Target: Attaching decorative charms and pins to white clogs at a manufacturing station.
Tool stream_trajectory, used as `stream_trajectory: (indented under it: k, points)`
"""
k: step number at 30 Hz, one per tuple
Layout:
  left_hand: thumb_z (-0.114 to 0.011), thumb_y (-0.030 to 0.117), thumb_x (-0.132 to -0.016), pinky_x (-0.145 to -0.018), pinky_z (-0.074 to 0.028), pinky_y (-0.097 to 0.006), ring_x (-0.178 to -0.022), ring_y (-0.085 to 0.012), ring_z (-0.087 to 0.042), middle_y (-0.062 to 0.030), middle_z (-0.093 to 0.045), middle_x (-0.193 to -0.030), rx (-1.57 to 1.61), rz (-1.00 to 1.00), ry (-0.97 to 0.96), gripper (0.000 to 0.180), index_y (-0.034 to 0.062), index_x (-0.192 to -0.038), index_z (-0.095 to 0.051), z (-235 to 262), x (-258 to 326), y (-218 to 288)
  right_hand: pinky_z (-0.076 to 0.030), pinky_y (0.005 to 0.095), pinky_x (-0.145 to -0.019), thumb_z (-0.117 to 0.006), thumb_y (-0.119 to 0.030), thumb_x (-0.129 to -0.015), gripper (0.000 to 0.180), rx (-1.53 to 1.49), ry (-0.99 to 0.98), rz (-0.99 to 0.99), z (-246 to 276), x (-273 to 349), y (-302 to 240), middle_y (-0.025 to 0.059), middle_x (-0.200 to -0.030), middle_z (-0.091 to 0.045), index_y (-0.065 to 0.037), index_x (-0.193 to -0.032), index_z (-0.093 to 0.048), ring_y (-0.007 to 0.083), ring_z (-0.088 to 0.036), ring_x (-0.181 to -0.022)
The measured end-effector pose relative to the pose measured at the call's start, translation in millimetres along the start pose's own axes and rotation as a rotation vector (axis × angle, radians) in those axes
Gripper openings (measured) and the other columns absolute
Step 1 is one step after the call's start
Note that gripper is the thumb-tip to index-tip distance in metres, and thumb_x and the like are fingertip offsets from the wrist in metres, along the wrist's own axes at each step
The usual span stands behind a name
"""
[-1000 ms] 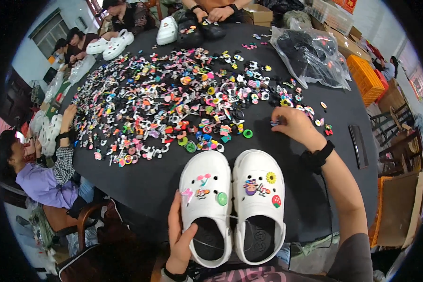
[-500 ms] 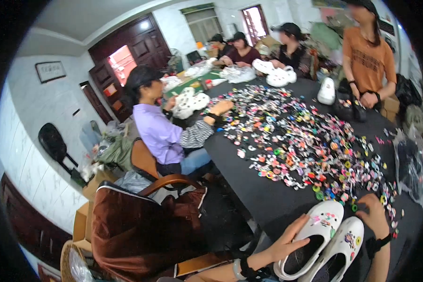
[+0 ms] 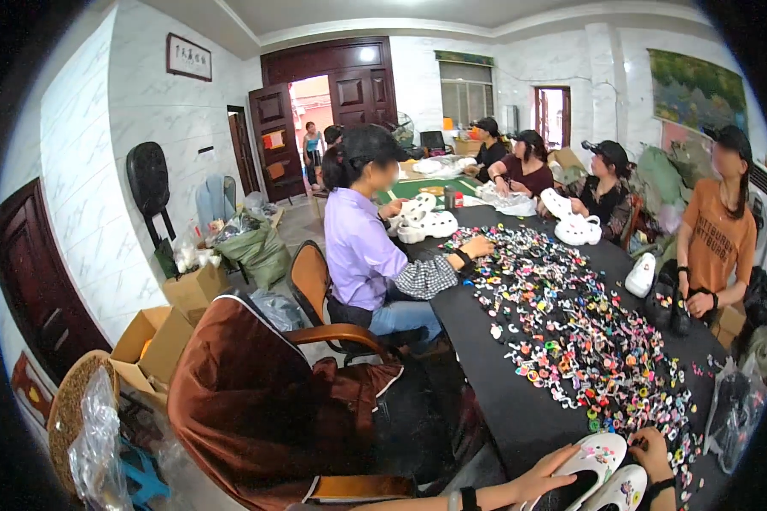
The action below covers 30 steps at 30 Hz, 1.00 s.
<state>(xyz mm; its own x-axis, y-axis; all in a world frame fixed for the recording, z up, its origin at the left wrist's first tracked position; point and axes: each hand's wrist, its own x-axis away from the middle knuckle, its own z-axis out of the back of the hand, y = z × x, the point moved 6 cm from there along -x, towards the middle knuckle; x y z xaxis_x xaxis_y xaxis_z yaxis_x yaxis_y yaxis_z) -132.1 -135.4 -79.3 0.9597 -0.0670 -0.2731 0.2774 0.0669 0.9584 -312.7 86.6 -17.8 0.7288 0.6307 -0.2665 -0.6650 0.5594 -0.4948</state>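
Note:
At the lower right, my left hand (image 3: 544, 482) holds a white clog (image 3: 603, 450) by its side, thumb over the opening. Colourful charms sit on the clog's toe. Against it leans a second white clog (image 3: 629, 487), also with charms on its front; the picture's lower edge cuts off both heels. My right hand (image 3: 654, 455) is beside the toes, at the near edge of a big heap of small colourful shoe charms (image 3: 571, 341). Its fingers are curled together, and whatever they may hold is too small to make out.
The black table (image 3: 520, 426) carries the heap. A person in purple (image 3: 358, 255) handles white clogs at the left. Across stands a person in orange (image 3: 716, 238) by black clogs (image 3: 669, 307). A brown-draped chair (image 3: 247, 409) is at my left; a plastic bag (image 3: 735, 417) lies right.
My view has swung up and left, so the clogs and both hands appear lower. My right hand's fingers have curled in more, close to the clog toes. My left hand keeps its hold.

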Motion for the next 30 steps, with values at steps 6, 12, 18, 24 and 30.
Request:
stream_trajectory:
  k: [6, 12, 18, 24, 30]
  points:
    - [-0.058, 0.052, -0.094, -0.12, -0.007, -0.047, -0.15, -0.0337, 0.003, -0.0154, -0.005, -0.163, 0.088, 0.106, -0.086, 0.085, 0.0123, -0.157, -0.016, 4.2, 2.5, -10.4, -0.049, 0.0358, -0.065, -0.073, 0.008, -0.06, 0.027, 0.134, 0.19, -0.06, 10.6, 0.5, 16.4, 0.013, -0.084, -0.056, -0.002, -0.08, -0.059, 0.0296, -0.059, -0.072]
    - [-0.06, 0.05, -0.093, -0.12, -0.009, -0.049, -0.15, -0.0339, 0.0, -0.0154, -0.005, -0.162, 0.115, 0.13, -0.09, 0.085, 0.0122, -0.156, -0.018, -1.6, -3.1, -8.6, -0.048, 0.0332, -0.059, -0.073, 0.006, -0.059, 0.029, 0.142, 0.253, -0.044, 15.3, 7.7, 71.0, 0.0117, -0.092, -0.059, -0.001, -0.086, -0.062, 0.0251, -0.059, -0.072]
    - [-0.061, 0.049, -0.092, -0.12, -0.011, -0.047, -0.149, -0.0347, -0.006, -0.0175, -0.01, -0.162, 0.043, 0.102, -0.04, 0.085, 0.0101, -0.155, -0.02, 1.3, 0.4, -14.9, -0.05, 0.0401, -0.084, -0.064, -0.011, -0.086, 0.028, 0.223, 0.088, 0.043, 44.1, 5.4, -78.9, 0.0205, -0.099, -0.067, 0.001, -0.112, -0.064, 0.0333, -0.065, -0.092]
    - [-0.061, 0.041, -0.091, -0.117, -0.019, -0.042, -0.144, -0.0381, -0.026, -0.0262, -0.028, -0.154, -0.014, -0.002, -0.036, 0.077, 0.0013, -0.15, -0.03, -8.2, -31.0, -17.2, -0.047, 0.037, -0.093, -0.052, -0.026, -0.099, 0.035, 0.132, -0.111, -0.116, 63.5, 41.6, -105.4, 0.0191, -0.117, -0.066, 0.001, -0.118, -0.065, 0.0331, -0.062, -0.108]
    - [-0.065, 0.022, -0.089, -0.112, -0.032, -0.044, -0.133, -0.036, -0.041, -0.022, -0.046, -0.142, -0.28, -0.152, 0.061, 0.051, -0.004, -0.132, -0.052, -4.2, -2.0, 42.3, -0.037, 0.0384, -0.106, -0.046, -0.029, -0.103, 0.039, -0.021, -0.207, -0.126, 59.3, 120.1, -143.1, 0.018, -0.127, -0.061, 0.001, -0.126, -0.058, 0.0324, -0.052, -0.123]
